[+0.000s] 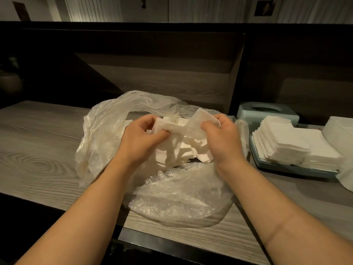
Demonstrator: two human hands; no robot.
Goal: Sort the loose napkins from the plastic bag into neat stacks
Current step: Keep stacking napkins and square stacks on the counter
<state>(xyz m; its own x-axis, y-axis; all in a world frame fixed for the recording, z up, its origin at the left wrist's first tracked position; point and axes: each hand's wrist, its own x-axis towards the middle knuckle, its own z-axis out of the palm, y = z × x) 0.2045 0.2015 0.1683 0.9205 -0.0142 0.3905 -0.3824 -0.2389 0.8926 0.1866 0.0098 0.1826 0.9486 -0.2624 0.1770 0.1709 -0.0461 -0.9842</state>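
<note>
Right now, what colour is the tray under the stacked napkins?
Pale blue-grey tray, seen in the head view.

A clear, crumpled bag (pixel 172 197) lies open on the counter, white loose napkins (pixel 183 148) jumbled inside. To its right, stacks (pixel 282 142) of napkins sit squared.

Looks like a restaurant or café service counter, probably: wood-grain countertop (pixel 38 150), napkin stacks (pixel 282 142) on a tray (pixel 282 168) right of the hands, tissue dispenser (pixel 267 111) behind.
</note>
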